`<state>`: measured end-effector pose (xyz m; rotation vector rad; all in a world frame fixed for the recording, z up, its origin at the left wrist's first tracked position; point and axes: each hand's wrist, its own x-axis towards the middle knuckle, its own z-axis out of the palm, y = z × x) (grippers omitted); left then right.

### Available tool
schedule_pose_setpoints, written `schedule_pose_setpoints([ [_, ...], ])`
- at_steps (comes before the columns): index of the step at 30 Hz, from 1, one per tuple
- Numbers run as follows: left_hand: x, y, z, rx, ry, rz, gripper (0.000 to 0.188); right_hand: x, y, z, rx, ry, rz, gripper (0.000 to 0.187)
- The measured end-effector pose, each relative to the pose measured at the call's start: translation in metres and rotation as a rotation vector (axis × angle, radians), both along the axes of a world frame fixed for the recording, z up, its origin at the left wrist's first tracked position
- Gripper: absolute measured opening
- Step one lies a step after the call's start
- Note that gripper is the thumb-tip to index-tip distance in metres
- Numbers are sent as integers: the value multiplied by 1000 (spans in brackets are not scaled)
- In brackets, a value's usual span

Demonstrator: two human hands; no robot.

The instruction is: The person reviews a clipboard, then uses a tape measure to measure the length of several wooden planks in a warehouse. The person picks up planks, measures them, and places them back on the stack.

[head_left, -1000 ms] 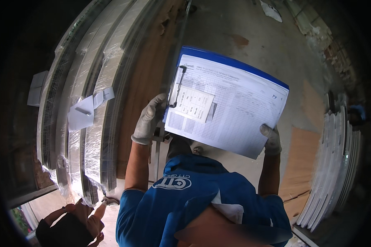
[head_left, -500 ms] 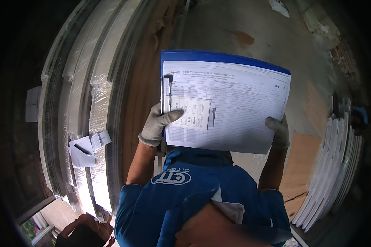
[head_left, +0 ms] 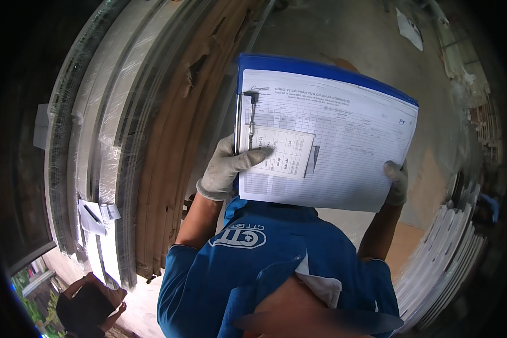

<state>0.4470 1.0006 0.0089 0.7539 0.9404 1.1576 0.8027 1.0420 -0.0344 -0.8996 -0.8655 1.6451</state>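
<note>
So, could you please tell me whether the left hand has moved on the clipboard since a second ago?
Yes: judged against the clip fixed to the clipboard, the left hand has shifted rightward, its thumb now lying across the small white card.

Your blue rectangular clipboard, white paper sheet gridded in grey, pale grey fabric gloves, your blue fabric shirt.

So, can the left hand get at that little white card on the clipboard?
Probably yes: the left hand has its thumb over the small white card, most of which lies uncovered. That hand grips the blue clipboard, though, so picking the card up may mean loosening that hold.
</note>
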Motion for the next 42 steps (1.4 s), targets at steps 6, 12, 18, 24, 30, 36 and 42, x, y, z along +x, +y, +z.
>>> schedule_pose_setpoints([
  [6, 5, 43, -7, -95, 45, 55, 44, 7, 50, -3, 30, -17, 3, 66],
  [12, -23, 100, -14, 7, 21, 19, 37, -16, 98, 1, 39, -82, -143, 66],
  [18, -64, 160, -8, 79, 52, 1, 32, -57, 152, 14, 84, -105, -182, 73],
  [24, -109, 190, -2, 128, 75, -27, 32, -103, 184, 16, 102, -67, -183, 73],
  [30, -139, 206, -7, 151, 62, -32, 32, -131, 212, 9, 90, -103, -141, 80],
  [36, -154, 217, -23, 147, 4, 33, 32, -152, 239, 6, 93, -139, -97, 81],
  [42, -158, 212, -25, 159, 41, 64, 31, -160, 252, 4, 97, -83, -73, 81],
])
